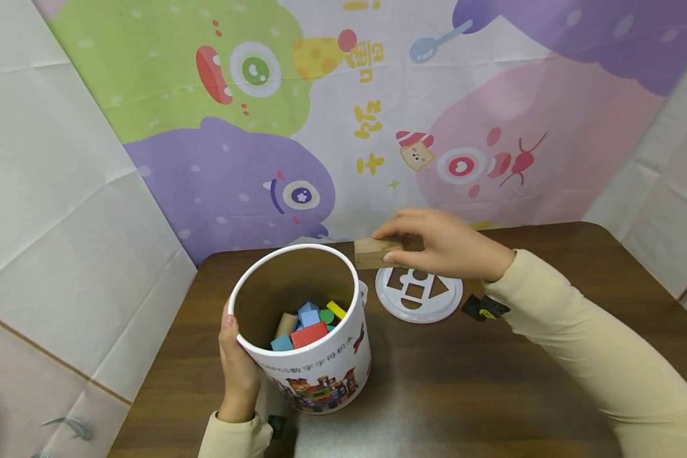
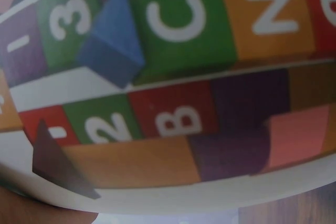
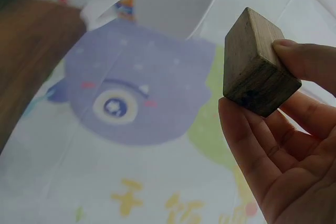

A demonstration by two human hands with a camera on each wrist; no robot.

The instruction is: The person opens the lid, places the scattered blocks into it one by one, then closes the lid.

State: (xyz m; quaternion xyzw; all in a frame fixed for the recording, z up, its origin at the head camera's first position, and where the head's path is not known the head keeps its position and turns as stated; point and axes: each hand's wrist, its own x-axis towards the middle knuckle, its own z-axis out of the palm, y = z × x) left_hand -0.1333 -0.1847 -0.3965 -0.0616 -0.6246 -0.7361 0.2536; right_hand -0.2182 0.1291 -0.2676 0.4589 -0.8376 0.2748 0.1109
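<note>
A white bucket point(image 1: 320, 362) printed with colourful blocks stands on the table, its mouth facing me. Inside it lie several coloured blocks, among them a red block point(image 1: 309, 334), a blue block point(image 1: 309, 316) and a tan wooden cylinder point(image 1: 286, 325). My left hand point(image 1: 241, 372) holds the bucket's left side near the rim; the left wrist view shows the printed letters and numbers up close. Just right of the rim, my right hand point(image 1: 435, 245) pinches a plain wooden block point(image 1: 372, 253) between thumb and fingers. The same wooden block point(image 3: 254, 64) shows its end face in the right wrist view.
Behind the bucket's right side, a white lid point(image 1: 419, 294) with shaped holes lies on the brown wooden table point(image 1: 464, 381). A cloth with cartoon monsters point(image 1: 252, 159) hangs along the table's far edge. Pale panels point(image 1: 63, 159) stand at the sides.
</note>
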